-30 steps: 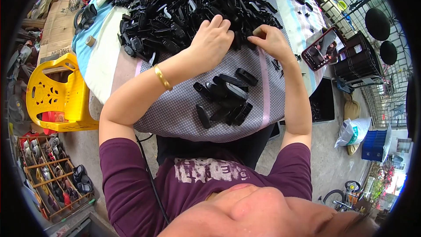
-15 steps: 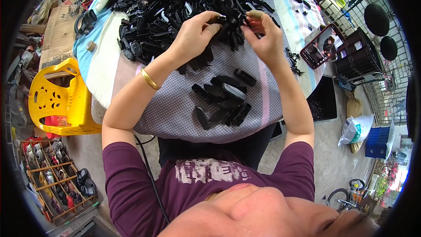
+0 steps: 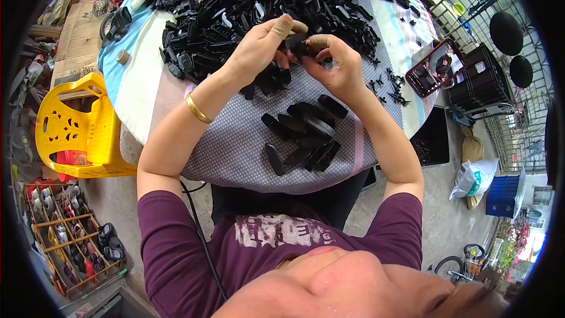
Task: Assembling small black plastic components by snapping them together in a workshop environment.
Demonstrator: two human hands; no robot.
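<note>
Over the near edge of a large heap of black plastic pieces (image 3: 206, 29), my two hands meet. Between them is a small black plastic piece (image 3: 297, 44); its exact kind does not show. My left hand (image 3: 262, 47), with beige tape on a finger, is closed on it from the left. From the right, my right hand (image 3: 338, 68), also taped on a finger, pinches at the same piece; its fingertips are partly hidden. Nearer to me on the dotted cloth lies a smaller group of longer, rounded black pieces (image 3: 306, 132).
Small spiky black parts (image 3: 393, 88) lie right of my right wrist, beside a propped phone (image 3: 435, 68). A small tan roll (image 3: 122, 57) stands on the cloth's left. A yellow plastic chair (image 3: 88, 129) is left of the table; a black bin (image 3: 432, 138) stands below its right edge.
My right hand has moved left and slightly down, meeting my left hand at the black piece. Before, the hands were apart over the heap. The spiky parts at the right are now more exposed.
</note>
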